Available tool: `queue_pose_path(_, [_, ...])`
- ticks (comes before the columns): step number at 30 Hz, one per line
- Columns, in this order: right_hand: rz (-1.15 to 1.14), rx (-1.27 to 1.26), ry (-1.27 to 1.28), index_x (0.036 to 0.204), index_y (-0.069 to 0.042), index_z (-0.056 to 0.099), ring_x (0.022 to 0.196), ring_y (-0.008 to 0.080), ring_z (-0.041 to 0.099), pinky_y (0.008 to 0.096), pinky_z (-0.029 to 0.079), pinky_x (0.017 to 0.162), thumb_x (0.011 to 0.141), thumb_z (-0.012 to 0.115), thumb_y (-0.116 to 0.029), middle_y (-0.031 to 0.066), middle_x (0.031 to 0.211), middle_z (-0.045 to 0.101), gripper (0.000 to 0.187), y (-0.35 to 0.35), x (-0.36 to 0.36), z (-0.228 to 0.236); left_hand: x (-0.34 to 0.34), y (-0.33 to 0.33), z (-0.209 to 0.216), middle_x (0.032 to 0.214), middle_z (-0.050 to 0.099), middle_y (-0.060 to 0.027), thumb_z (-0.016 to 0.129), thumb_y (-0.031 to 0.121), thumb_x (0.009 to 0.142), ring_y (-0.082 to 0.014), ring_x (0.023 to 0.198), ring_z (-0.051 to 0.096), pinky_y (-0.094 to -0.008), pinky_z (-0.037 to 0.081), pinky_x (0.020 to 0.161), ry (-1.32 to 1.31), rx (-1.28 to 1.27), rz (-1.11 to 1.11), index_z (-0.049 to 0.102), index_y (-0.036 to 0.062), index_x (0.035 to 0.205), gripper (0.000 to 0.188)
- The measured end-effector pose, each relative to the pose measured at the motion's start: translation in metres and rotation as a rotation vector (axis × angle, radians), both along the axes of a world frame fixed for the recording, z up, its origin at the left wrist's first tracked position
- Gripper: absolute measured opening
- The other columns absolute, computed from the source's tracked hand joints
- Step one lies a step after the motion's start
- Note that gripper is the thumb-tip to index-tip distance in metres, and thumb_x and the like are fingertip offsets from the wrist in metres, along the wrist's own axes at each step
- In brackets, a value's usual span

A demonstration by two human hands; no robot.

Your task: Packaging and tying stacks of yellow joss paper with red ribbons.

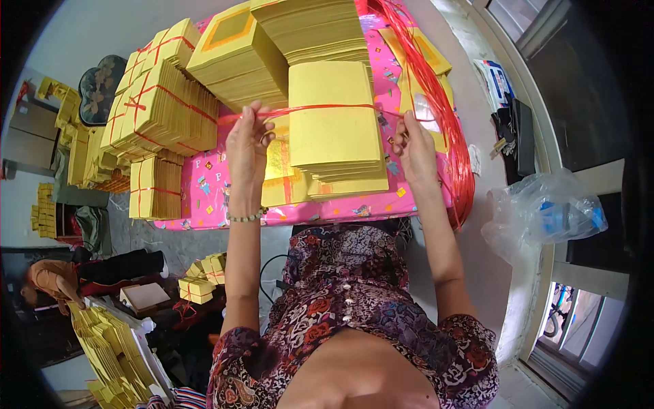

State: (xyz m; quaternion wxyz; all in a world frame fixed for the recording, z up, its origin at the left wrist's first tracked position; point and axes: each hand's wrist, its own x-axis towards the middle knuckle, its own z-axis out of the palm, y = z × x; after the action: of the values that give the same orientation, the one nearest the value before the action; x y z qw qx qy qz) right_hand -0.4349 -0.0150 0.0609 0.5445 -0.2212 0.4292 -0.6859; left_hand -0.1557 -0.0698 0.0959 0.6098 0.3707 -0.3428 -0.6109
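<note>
In front of me stands a stack of yellow folded paper (334, 136) on a pink patterned table cover (211, 198). A red plastic string (313, 108) runs across its top from side to side. At the stack's left, my left hand (249, 146) pinches one length of the string between thumb and fingers; a bracelet is on that wrist. My right hand (415, 146) pinches the other length on the right side. Both hands are held apart from the paper. Beneath and left of the stack lies a yellow sheet with an orange print (278, 160).
Tied yellow bundles (167, 109) stand on the left, taller untied stacks (238, 58) behind. A hank of red string (443, 102) hangs over the table's right side. A clear plastic bag (545, 211) is at right. A co-worker (58, 279) handles yellow paper at lower left.
</note>
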Motion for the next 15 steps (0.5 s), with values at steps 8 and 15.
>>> queue_pose_path(8, [0.087,0.168,0.296,0.091,-0.008,0.061,0.062,0.0055,0.053,0.0208,0.039,0.049,0.094,0.056,-0.030,-0.0030,0.075,0.058,0.023,-0.009,-0.003,-0.046,-0.015,-0.009,-0.065,0.082,0.067,-0.0018,0.058,0.031,0.092,-0.0089,0.066,0.058,-0.0248,0.046,0.059,-0.111,0.304,-0.139,0.064,0.0077,0.093,0.025])
queue_pose_path(15, [0.122,0.191,0.767,0.086,0.000,0.060,0.062,0.0175,0.061,0.0308,0.046,0.057,0.092,0.057,-0.027,0.0105,0.070,0.063,0.028,-0.016,-0.003,-0.043,-0.005,-0.028,-0.093,0.069,0.066,-0.0043,0.059,0.023,0.089,-0.0088,0.060,0.058,-0.0244,0.044,0.053,-0.772,-0.011,-0.203,0.067,-0.0048,0.086,0.029])
